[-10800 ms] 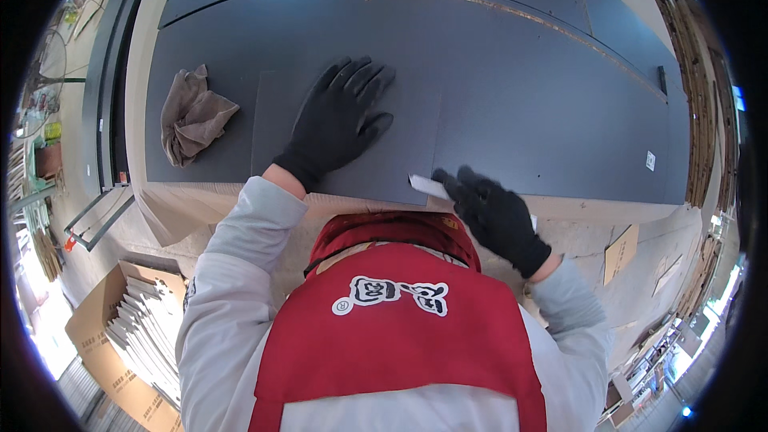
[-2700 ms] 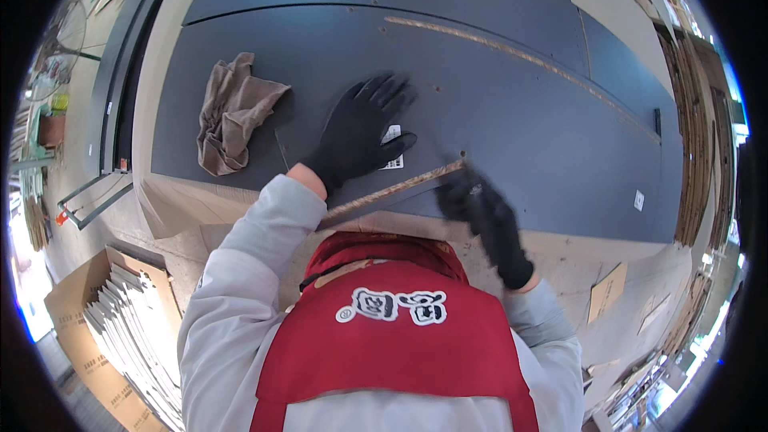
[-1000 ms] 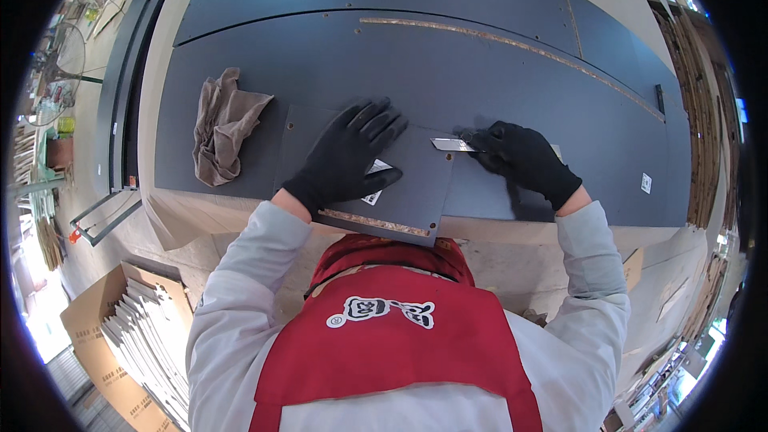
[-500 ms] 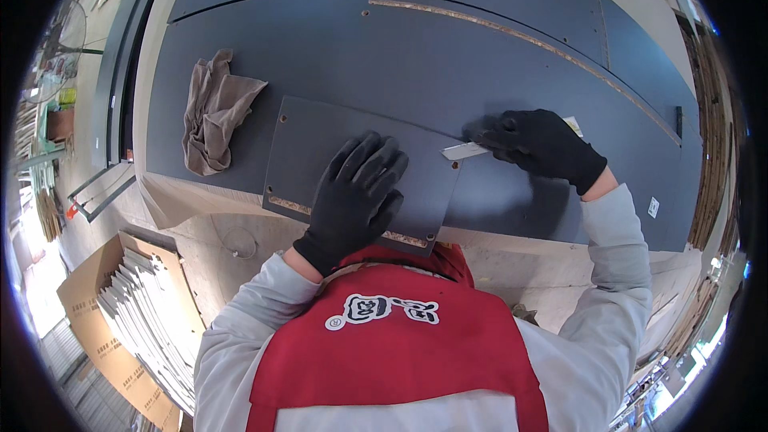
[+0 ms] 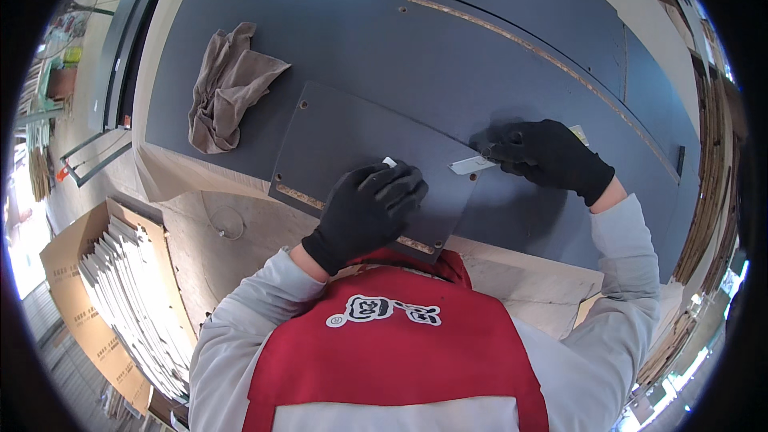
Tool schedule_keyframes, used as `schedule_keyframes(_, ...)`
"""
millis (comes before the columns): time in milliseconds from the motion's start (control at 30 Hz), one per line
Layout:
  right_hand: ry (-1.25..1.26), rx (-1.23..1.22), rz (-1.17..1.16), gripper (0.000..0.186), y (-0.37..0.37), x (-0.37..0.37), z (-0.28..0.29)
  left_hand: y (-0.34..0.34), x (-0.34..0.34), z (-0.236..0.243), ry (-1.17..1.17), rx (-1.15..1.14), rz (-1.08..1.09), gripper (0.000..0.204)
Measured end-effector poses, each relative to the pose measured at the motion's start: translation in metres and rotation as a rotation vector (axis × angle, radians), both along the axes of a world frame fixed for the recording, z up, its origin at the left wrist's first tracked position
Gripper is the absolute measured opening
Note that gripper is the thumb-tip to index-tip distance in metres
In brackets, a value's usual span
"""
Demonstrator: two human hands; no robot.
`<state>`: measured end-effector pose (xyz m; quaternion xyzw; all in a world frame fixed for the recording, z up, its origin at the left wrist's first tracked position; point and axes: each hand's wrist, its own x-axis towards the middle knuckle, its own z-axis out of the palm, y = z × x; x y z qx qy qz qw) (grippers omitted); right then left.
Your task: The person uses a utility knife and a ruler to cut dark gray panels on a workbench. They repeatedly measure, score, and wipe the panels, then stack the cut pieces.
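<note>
On a small dark grey panel point(image 5: 328, 144), my left hand point(image 5: 368, 212) in a black glove lies with its fingers bent and drawn together. A small white piece point(image 5: 390, 162) sticks out at its fingertips; its kind I cannot make out. To the right, my right hand point(image 5: 556, 162), gloved too, is closed on a narrow flat whitish strip point(image 5: 472, 165). The strip's left end reaches over the panel's right edge, near a drilled hole. A pale yellow-white end point(image 5: 579, 134) shows beyond the hand. The panel lies on a larger dark grey board point(image 5: 448, 56).
A crumpled brown cloth point(image 5: 232, 88) lies left of the small panel. On the floor at the lower left stands an open cardboard box point(image 5: 96, 312) with many thin white pieces upright in it. Stacked brown boards point(image 5: 708, 168) line the right side.
My left hand's fingers have gone from stretched out flat to bent, and a white piece now shows at their tips. The whole view has shifted a little. My right hand keeps hold of the strip.
</note>
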<state>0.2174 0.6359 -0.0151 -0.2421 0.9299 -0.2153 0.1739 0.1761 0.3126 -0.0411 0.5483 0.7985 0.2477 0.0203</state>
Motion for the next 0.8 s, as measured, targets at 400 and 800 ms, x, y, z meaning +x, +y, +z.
schedule_keyframes(400, 0.344, -0.028, 0.214, 0.028, -0.085, -0.136, -0.039, -0.006, -0.001, -0.01, -0.027, 0.076, -0.026, 0.029)
schedule_keyframes(800, 0.333, -0.365, -0.166, 0.043, -0.099, -0.136, -0.032, -0.01, -0.004, -0.002, -0.072, 0.02, -0.016, 0.035)
